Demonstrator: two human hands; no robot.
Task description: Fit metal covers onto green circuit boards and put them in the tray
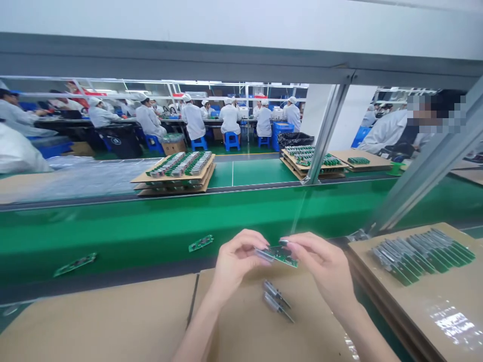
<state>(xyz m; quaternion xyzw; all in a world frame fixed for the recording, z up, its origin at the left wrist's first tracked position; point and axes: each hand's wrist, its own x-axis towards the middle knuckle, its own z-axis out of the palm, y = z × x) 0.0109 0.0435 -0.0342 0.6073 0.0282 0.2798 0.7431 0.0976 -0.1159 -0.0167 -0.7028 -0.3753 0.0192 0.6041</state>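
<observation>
The work looks partway along. On the cardboard sheet at the right (pixel 449 291), a row of boards with silvery parts (pixel 424 254) lies side by side, probably the finished share. 1 circuit board (pixel 283 255) is in hand, held up over the near cardboard (pixel 234 327), and seems unfinished, since fingers are at both its ends. Beneath it lie 2 silvery-ended pieces (pixel 273 301) (whether they are done, I cannot tell). 2 more boards, a nearer one (pixel 201 243) and a farther-left one (pixel 75 264), lie on the green belt (pixel 143 226) and are perhaps left to do.

The left hand (pixel 234 256) is nearly closed, thumb and fingers pinching the board's silvery end. The right hand (pixel 326 261) is partly curled, its thumb and fingertips close together at the other end around a small dark piece (pixel 284 242); whether they also grip the board is unclear.

The board's long axis runs crosswise between the hands. Its silvery end points left, and its green end points right, slanting a little toward the person.
</observation>
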